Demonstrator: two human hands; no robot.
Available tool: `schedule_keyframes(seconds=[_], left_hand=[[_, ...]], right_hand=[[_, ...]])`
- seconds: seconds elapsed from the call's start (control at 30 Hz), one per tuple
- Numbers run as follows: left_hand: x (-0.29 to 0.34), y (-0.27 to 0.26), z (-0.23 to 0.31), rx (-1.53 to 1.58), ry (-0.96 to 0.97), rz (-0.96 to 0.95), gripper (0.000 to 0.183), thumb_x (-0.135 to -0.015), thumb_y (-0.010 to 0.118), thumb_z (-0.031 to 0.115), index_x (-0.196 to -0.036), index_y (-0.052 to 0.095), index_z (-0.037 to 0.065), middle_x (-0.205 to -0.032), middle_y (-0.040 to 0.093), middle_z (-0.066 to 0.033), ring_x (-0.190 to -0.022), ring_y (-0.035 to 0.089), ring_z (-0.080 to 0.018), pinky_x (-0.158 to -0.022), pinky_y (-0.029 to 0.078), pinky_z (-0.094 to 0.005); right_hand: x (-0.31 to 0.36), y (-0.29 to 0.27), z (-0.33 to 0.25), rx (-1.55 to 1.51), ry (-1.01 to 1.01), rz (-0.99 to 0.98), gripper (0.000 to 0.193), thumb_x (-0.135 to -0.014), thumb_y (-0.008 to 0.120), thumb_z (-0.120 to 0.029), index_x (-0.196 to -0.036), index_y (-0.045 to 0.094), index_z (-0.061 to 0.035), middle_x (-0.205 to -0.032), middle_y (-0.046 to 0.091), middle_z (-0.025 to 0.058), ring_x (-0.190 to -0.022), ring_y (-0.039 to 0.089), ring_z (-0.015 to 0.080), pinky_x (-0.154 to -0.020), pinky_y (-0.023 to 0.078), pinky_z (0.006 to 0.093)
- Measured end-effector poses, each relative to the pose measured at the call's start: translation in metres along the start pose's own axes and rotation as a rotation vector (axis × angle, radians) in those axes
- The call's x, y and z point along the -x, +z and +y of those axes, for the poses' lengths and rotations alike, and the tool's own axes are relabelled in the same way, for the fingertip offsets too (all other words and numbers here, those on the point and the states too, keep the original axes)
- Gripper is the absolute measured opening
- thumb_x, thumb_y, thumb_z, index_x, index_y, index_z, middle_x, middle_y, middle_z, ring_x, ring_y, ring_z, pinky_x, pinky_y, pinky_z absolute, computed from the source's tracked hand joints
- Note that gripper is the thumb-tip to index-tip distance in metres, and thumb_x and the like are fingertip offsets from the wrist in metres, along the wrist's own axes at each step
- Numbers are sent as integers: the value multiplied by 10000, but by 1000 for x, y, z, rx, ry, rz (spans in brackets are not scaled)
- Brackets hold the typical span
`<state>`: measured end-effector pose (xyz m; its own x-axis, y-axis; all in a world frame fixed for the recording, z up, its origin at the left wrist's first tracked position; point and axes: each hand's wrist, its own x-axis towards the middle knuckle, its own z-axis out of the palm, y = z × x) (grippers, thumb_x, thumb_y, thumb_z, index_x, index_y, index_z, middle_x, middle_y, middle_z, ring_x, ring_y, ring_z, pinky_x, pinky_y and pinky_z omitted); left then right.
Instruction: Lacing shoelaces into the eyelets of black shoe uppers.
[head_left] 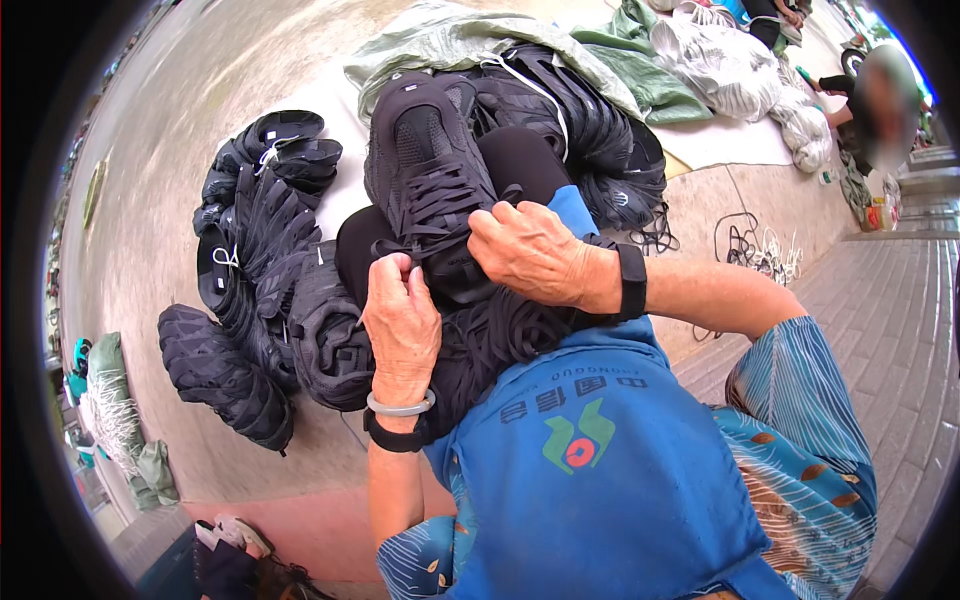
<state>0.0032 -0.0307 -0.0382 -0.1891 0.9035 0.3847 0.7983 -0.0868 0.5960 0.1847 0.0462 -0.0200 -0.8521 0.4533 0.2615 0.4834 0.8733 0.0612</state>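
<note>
A black mesh sneaker [418,140] lies across my lap, its toe pointing away from me and its opening close to my hands. Black laces [440,205] criss-cross its tongue. At the left side of the opening, my left hand [403,315] is closed, thumb and forefinger pinching a black shoelace. My right hand [530,252] is closed at the right side, fingers curled in a pinch; a bit of black lace shows by its knuckles, though its fingertips are partly hidden. A bunch of loose black laces [505,335] rests on my lap under my wrists, over a blue apron [620,420].
Rows of black sneakers [265,225] lie on the ground to the left, and more black sneakers [575,110] stand beyond my right knee. A pale green woven sack [450,40] is behind them. Loose laces [760,250] lie at right; another person [880,110] is farther off.
</note>
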Motion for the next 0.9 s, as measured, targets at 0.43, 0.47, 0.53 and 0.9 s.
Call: schedule_keyframes(seconds=[0.43,0.47,0.53,0.9], left_hand=[[-2,-3,-10,208,-200,-78,149,-856,610,31,-987,567,-24,-844,621,-173,-745,633,-313,-682,506,-372],[-2,-2,-13,217,-192,-65,149,-858,606,30,-992,576,-28,-840,630,-176,-774,643,-318,-703,507,-376],[-5,0,-14,255,-231,-89,148,-857,611,29,-994,581,-18,-856,632,-157,-767,643,-285,-706,507,-347],[-2,-1,-14,379,-365,-118,161,-873,621,39,-1019,568,-4,-891,642,-120,-791,635,-206,-723,507,-317]], right_hand=[[-28,-12,-12,-938,381,302,107,-827,629,-79,-892,589,-3,-771,586,147,-701,593,328,-634,497,398],[-22,-12,-17,-839,210,296,108,-826,627,-104,-843,585,-6,-797,585,153,-727,601,353,-658,507,424],[-13,-4,-31,-775,218,121,116,-826,619,-98,-831,565,4,-807,565,160,-722,608,366,-628,510,443],[-25,21,-44,-622,361,154,198,-844,638,-121,-989,526,-46,-817,542,129,-694,604,359,-578,507,431]])
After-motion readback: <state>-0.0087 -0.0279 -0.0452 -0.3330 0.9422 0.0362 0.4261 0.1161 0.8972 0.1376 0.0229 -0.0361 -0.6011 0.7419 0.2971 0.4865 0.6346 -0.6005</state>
